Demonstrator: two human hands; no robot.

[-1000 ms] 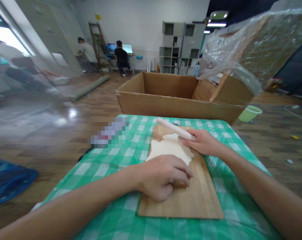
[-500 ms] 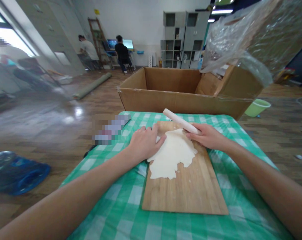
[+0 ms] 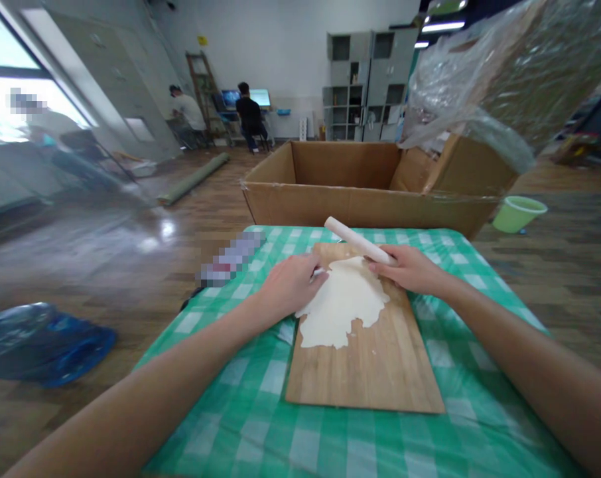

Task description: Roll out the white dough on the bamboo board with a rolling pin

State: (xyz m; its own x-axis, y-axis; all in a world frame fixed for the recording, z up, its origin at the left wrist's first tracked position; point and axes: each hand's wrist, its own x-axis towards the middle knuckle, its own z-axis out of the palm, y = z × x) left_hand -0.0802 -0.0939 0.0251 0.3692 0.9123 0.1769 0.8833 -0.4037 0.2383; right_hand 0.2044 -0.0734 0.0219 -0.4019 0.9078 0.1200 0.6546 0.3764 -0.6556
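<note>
A flat, ragged sheet of pale dough (image 3: 343,302) lies on the far half of a wooden board (image 3: 375,372). The board rests on a table with a green checked cloth (image 3: 261,392). My left hand (image 3: 290,285) sits at the dough's left edge, fingers curled and pinching the edge. My right hand (image 3: 410,269) is at the dough's far right corner, closed round one end of a white rolling pin (image 3: 357,240). The pin slants away to the upper left, above the board's far end.
An open cardboard box (image 3: 360,199) stands just beyond the table. Crumpled clear plastic (image 3: 499,79) hangs at the upper right. A green bucket (image 3: 517,212) and a blue bag (image 3: 42,342) are on the wooden floor. People sit at screens far back.
My left hand left the near part of the board and moved up to the dough's left edge, where its fingers have curled. My right hand has kept hold of the rolling pin.
</note>
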